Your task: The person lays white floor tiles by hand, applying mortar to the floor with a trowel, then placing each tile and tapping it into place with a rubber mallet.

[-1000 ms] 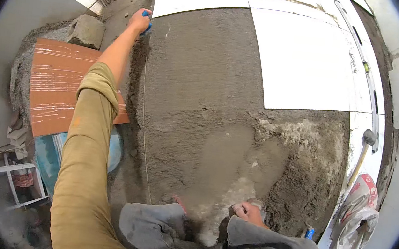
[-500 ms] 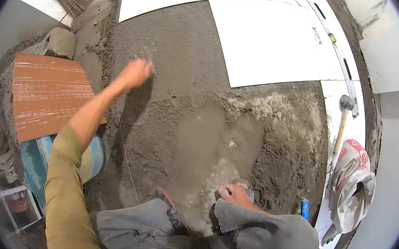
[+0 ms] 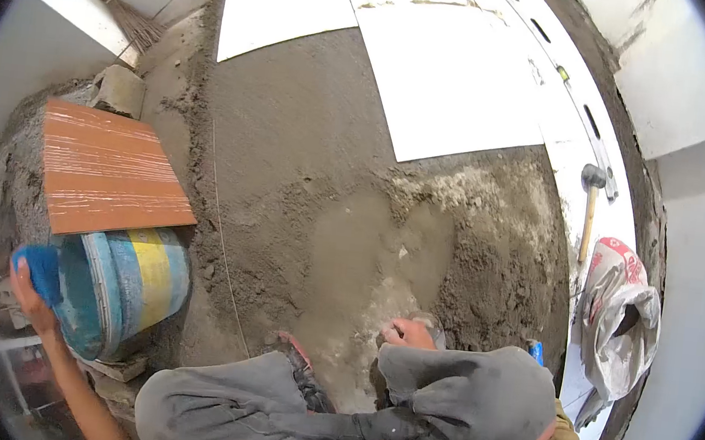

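Observation:
My left hand [image 3: 33, 300] is over at the far left, closed on a dark blue, sponge-like piece [image 3: 39, 271] at the mouth of a blue bucket [image 3: 118, 281] with a yellow band. A brown tile [image 3: 112, 173] partly covers that bucket. Low in the middle, beside my right knee, my right hand [image 3: 409, 334] is curled against a round-edged greyish thing [image 3: 431, 324]; what its fingers hold is hidden. Wet grey mortar [image 3: 294, 119] spreads in front of me, with smooth watery patches near the right hand.
White tiles [image 3: 453, 76] lie at the far side and right. On them rest a spirit level [image 3: 575, 102], a mallet [image 3: 590, 206] and a crumpled sack [image 3: 623, 326]. A string [image 3: 219, 223] crosses the mortar. A concrete block [image 3: 119, 91] and twig broom [image 3: 128, 20] stand back left.
My left hand has swung from above the mortar back to the bucket, where it now holds the blue piece. My right hand stays almost in place; the view has shifted slightly.

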Motion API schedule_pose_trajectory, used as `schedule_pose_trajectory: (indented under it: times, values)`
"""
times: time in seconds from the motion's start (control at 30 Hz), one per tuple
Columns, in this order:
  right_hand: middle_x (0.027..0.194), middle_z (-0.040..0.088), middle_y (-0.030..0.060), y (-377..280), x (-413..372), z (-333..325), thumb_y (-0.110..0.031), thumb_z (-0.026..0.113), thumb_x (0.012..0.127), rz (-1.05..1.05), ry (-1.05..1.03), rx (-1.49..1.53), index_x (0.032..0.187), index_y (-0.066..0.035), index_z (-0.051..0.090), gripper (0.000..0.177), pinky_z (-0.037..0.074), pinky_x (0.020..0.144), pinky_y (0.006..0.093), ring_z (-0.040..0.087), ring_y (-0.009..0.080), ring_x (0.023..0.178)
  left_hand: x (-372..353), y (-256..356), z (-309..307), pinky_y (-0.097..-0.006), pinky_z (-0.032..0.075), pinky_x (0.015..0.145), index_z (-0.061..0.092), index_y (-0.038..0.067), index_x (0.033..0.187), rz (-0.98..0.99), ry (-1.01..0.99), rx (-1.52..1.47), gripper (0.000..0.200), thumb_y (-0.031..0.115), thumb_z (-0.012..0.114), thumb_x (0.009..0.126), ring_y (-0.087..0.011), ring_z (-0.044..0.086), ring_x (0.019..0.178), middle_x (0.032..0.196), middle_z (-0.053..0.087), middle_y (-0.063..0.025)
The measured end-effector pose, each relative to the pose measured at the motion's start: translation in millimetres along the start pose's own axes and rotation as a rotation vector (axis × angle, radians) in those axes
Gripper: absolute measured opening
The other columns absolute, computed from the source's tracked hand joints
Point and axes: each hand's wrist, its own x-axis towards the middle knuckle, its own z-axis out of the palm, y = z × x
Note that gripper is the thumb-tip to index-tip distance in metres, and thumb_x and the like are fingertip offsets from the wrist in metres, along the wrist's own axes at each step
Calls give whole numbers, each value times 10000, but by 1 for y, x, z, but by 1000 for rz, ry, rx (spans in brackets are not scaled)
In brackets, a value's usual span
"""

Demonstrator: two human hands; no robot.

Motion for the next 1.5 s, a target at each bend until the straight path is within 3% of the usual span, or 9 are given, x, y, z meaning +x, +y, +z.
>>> schedule_pose_trajectory:
  times: [0.07,0.17,0.2,0.3,0.5,0.83,1.07,1.3,1.5]
  values:
    - [770,657,118,7,1,2,-312,623,919,-28,-4,-50,983,-12,659,308,476,663,350,603,172,724,20,-113,-89,-387,445,956,603,-8,1194,-36,110,435,406,333,451,1032,-261,584,1066,1176,601,-132]
    - [775,666,110,4,4,-1,-303,620,922,27,-40,-103,982,-18,661,294,484,672,341,622,156,743,31,-182,-71,-449,450,884,648,-52,1015,-67,-411,818,396,283,439,997,-376,579,959,964,613,-218]
    - [774,663,110,12,6,1,-299,617,926,59,-56,-77,979,-21,660,287,484,674,345,621,155,746,30,-251,-57,-478,449,870,667,-40,973,453,-305,1024,349,236,454,982,-444,571,949,921,617,-263]
    - [801,680,126,20,8,7,-315,615,921,27,-24,-49,985,-41,671,287,488,681,358,640,195,747,34,-283,5,-447,485,853,651,-10,1044,-115,-590,1064,248,161,531,911,-435,586,1006,1075,642,-234]
    - [861,716,113,-6,-1,0,-306,593,925,28,3,-88,980,-57,683,270,492,720,351,663,206,789,63,-309,59,-456,508,800,635,41,1104,-351,-805,1125,329,218,555,839,-389,598,934,1055,644,-185]
    - [781,673,129,17,10,6,-265,602,910,-78,13,-76,940,-26,655,247,474,696,376,643,238,740,47,-238,-39,-471,547,713,607,126,1205,-1019,-521,80,520,313,596,720,-312,617,815,1021,646,-104]
    - [786,679,136,7,2,8,-258,615,890,-132,117,21,906,-33,658,230,478,682,375,647,237,728,1,5,-77,-398,582,797,396,84,1462,-363,-461,-578,700,490,567,918,-295,651,925,1155,611,-181]
    - [709,634,131,1,5,5,-268,624,885,-23,-2,-87,895,-19,652,250,465,615,370,592,200,643,-7,141,139,-356,543,864,434,79,1436,-410,-1064,-152,721,480,678,888,-229,622,1054,1196,605,-139]
    - [701,633,127,18,7,5,-261,612,911,-27,24,-45,936,-25,671,244,465,620,359,580,166,652,1,51,382,-347,485,852,532,115,1301,-365,-1623,244,539,487,649,930,-137,547,1009,1142,580,-26]
